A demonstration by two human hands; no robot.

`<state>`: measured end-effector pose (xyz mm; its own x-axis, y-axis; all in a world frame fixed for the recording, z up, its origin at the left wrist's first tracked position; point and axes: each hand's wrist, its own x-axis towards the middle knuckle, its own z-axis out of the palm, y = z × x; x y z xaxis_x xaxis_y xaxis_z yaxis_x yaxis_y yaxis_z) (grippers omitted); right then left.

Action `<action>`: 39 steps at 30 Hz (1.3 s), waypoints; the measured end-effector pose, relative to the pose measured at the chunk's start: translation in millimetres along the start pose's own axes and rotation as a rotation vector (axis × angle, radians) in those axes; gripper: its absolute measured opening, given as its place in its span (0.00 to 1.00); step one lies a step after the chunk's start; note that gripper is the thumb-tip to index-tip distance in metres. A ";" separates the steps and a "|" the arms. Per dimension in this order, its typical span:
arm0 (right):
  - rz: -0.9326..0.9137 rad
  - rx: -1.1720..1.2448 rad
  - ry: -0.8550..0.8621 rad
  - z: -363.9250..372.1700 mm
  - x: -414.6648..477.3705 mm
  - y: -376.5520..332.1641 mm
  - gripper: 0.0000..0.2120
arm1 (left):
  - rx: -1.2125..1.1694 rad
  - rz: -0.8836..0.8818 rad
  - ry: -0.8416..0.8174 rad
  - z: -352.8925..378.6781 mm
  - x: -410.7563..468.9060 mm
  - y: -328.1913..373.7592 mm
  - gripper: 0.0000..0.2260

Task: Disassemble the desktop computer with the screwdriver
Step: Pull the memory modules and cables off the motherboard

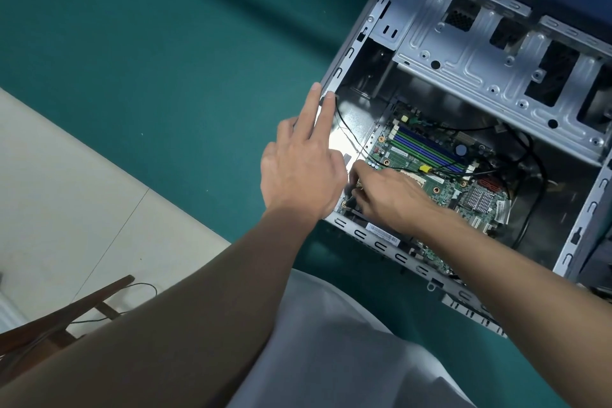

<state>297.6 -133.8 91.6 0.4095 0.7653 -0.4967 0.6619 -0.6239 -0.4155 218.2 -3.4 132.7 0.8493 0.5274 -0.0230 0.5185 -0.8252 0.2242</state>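
Fingers of the person's left hand [301,172] lie straight and spread, with two fingertips resting on the rim of the open grey sheet-metal desktop computer case [351,53]. Right hand [390,195] reaches into the case, fingers curled down at the near-left corner of the green motherboard [443,185]; whether they clamp anything cannot be told. The case lies on its side on a teal table covering [165,43]. Thin black cables [529,146] cross the board below the silver drive cage [480,53].
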 end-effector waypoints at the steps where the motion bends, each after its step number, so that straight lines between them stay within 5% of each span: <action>1: 0.023 0.026 -0.009 -2.5 0.6 -1.1 0.01 | -0.004 -0.002 -0.001 -0.1 -0.1 0.1 0.30; 9: 0.014 -0.129 0.029 -1.8 -1.1 -4.5 0.16 | -0.017 -0.001 -0.002 0.6 -0.1 -0.5 0.30; 14: 0.033 -0.038 -0.016 -6.8 -1.1 -4.6 0.06 | -0.017 0.003 0.008 1.0 -0.4 -0.3 0.30; 21: -0.001 -0.137 0.032 -3.6 -2.4 -3.8 0.13 | -0.021 0.002 0.004 1.3 -0.1 -0.5 0.30; 27: 0.019 -0.011 0.019 -8.6 0.7 -6.8 0.04 | -0.029 0.002 0.011 0.7 0.0 -0.7 0.30; 31: 0.016 -0.156 0.034 -4.4 -0.6 -3.5 0.15 | -0.028 0.002 0.010 0.9 -0.1 -0.9 0.30; 39: 0.088 0.037 -0.006 -7.0 3.5 -5.4 0.06 | -0.036 0.000 0.011 0.3 -0.8 0.0 0.30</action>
<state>299.9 -126.6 97.4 0.4609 0.7067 -0.5369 0.6002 -0.6938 -0.3979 217.5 -3.9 132.5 0.8480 0.5298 -0.0124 0.5145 -0.8175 0.2590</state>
